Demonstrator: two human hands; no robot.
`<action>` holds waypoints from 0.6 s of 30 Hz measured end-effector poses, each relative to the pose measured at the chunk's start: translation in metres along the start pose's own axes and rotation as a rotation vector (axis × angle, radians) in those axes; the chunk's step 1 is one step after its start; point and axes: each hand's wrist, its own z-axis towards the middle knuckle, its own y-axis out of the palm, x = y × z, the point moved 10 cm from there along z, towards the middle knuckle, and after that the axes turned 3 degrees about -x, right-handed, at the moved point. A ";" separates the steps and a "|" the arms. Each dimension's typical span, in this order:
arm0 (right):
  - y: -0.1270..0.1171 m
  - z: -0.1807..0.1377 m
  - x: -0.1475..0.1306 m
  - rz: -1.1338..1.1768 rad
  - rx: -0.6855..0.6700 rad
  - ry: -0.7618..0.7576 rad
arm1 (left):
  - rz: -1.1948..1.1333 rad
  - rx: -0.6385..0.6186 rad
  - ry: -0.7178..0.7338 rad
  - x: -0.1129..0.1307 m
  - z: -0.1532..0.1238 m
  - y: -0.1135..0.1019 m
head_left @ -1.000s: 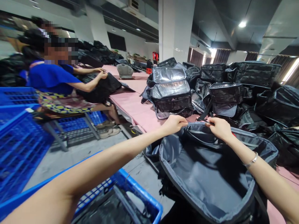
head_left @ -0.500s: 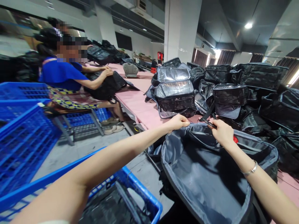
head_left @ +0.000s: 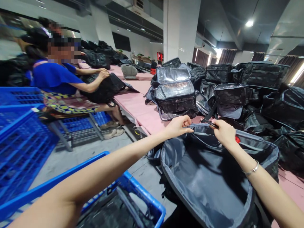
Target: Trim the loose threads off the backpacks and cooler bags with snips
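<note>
A large open bag with grey lining (head_left: 209,177) gapes in front of me at the edge of the pink table (head_left: 137,109). My left hand (head_left: 178,125) pinches the far rim of the bag's opening, fingers closed on the fabric. My right hand (head_left: 223,133) is closed on the same rim a little to the right, beside a black strap or zipper pull (head_left: 209,123); a small red object (head_left: 237,139) shows just behind it. A bracelet sits on my right wrist.
Stacks of black and silver bags (head_left: 175,91) cover the table beyond. A seated person in a blue top (head_left: 54,77) handles a black bag at the left. Blue plastic crates (head_left: 21,139) stand on the floor at left, and another blue crate (head_left: 133,196) sits under my left arm.
Both hands stay pinched on the bag's far rim with only slight shifts; the view swayed right, then back.
</note>
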 end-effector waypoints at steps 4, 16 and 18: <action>-0.001 0.000 0.000 0.016 -0.003 0.006 | 0.092 0.032 0.014 0.004 0.001 -0.003; -0.001 -0.003 -0.004 -0.017 -0.002 -0.019 | -0.161 -0.125 -0.229 -0.032 0.011 0.018; -0.001 -0.003 -0.004 -0.024 0.008 -0.018 | -0.153 -0.104 -0.223 -0.030 0.011 0.016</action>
